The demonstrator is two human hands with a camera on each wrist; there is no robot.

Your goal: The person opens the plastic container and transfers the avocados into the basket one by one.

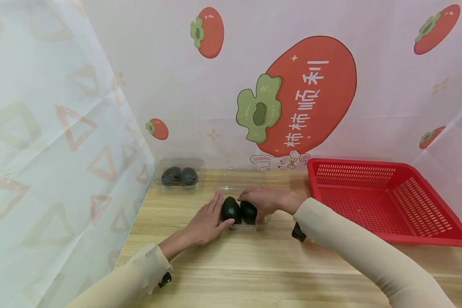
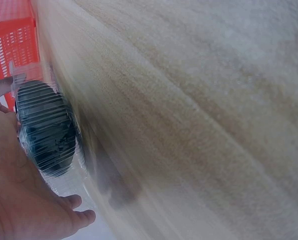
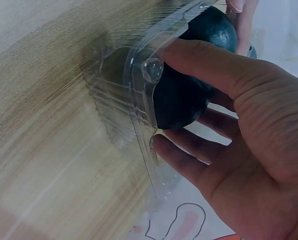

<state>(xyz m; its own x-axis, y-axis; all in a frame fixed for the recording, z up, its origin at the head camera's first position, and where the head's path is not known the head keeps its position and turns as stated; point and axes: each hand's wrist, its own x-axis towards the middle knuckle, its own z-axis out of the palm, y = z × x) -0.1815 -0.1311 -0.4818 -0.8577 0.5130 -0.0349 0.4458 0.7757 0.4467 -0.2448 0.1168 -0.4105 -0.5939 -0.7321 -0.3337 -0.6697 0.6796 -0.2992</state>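
Note:
Two dark green avocados sit side by side in a clear plastic clamshell box [image 1: 240, 179] whose lid stands open toward the back. My right hand [image 1: 263, 200] grips the right avocado [image 1: 248, 213] from above, thumb in front and fingers behind. In the right wrist view this avocado [image 3: 181, 100] is partly inside the box, its lower part behind the clear wall. My left hand [image 1: 204, 220] lies along the box's left side with straight fingers, its thumb at the front rim beside the left avocado [image 1: 230, 209]. The left wrist view shows that avocado [image 2: 46, 127] through the ribbed wall.
A second clear box [image 1: 180, 161] holding two dark avocados stands at the back left, near the wall. To the right is a red perforated plastic basket [image 1: 392, 238]. Behind the wooden table [image 1: 223, 265] hangs a white sheet printed with persimmons [image 1: 315, 94].

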